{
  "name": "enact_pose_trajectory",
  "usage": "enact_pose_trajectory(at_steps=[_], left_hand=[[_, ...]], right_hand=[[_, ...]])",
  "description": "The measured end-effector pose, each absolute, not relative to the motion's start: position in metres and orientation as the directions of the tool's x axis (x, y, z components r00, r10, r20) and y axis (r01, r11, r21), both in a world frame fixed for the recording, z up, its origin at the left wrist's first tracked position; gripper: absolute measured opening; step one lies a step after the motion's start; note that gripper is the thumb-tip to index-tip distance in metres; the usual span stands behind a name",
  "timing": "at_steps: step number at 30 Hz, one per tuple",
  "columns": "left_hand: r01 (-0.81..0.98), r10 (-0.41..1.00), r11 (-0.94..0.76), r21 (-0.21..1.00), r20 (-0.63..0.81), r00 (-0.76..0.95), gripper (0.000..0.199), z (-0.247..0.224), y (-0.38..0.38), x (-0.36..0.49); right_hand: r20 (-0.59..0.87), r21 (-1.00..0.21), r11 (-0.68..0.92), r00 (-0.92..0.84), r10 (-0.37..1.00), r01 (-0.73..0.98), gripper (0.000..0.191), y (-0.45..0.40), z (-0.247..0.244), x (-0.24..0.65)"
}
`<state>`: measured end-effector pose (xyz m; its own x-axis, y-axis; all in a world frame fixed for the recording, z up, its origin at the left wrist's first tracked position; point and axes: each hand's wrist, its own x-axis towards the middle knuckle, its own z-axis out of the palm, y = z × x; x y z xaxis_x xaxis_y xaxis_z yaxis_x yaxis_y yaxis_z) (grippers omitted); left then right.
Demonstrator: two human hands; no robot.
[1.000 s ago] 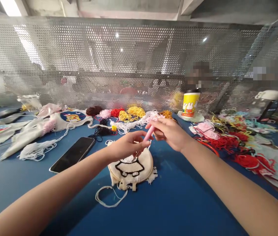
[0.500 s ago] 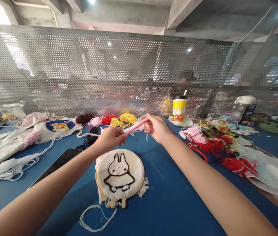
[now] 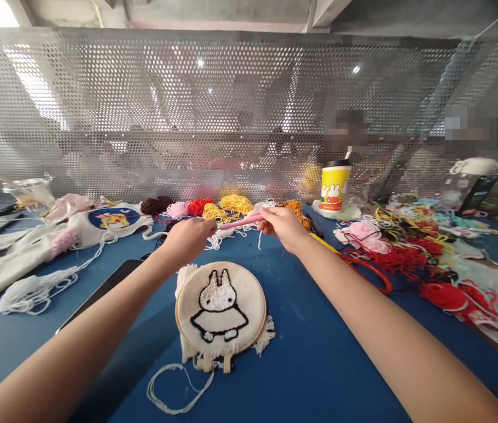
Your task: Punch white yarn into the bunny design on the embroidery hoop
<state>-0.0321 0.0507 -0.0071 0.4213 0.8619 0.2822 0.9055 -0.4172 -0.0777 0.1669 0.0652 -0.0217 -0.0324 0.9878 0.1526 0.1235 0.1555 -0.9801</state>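
Observation:
Both hands hold a pink punch needle (image 3: 241, 222) level above the table, with its shaft spanning the gap between them. My left hand (image 3: 191, 238) grips one end, fingers curled. My right hand (image 3: 285, 227) pinches the other end, and a white yarn tail (image 3: 260, 239) hangs below it. Nearer to me lies an embroidery hoop (image 3: 249, 305) with cream fabric, showing a black-outlined rabbit whose head is filled with white loops. A loose pale yarn loop (image 3: 157, 405) trails from the hoop's lower edge. The needle's tip is hidden by my fingers.
Yarn bundles in yellow (image 3: 236, 204), red (image 3: 200, 206) and other colours line the back. A yellow rabbit cup (image 3: 336, 182) stands back right, with tangled yarn (image 3: 401, 258) beside it. At left are a black tablet-like slab (image 3: 103, 291) and white yarn (image 3: 33, 291). A perforated metal screen (image 3: 143, 94) rises behind.
The punch needle has gone from slanted to nearly level, as my right hand came down slightly and my left rose a little. My view has tipped downward and shifted left.

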Motion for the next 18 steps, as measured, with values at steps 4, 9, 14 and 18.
enact_pose_trajectory(at_steps=[4, 9, 14, 18], left_hand=[[0.896, 0.855, -0.430, -0.110, 0.270, 0.444, 0.026, -0.005, 0.051, -0.035], [0.908, 0.864, -0.409, -0.093, 0.280, 0.419, 0.025, -0.006, 0.055, -0.039], [0.913, 0.874, -0.405, -0.042, 0.274, 0.401, 0.021, -0.013, 0.065, -0.050], [0.919, 0.886, -0.394, -0.001, 0.265, 0.380, 0.018, -0.019, 0.074, -0.062]], right_hand=[[0.190, -0.940, 0.196, -0.050, 0.981, 0.279, 0.030, 0.062, -0.021, 0.170], [0.293, -0.775, 0.286, -0.080, 0.953, 0.564, 0.029, 0.063, -0.022, 0.177], [0.339, -0.517, 0.284, -0.112, 0.934, 0.808, 0.029, 0.066, -0.021, 0.191], [0.287, -0.335, 0.196, -0.098, 0.953, 0.922, 0.029, 0.069, -0.017, 0.208]])
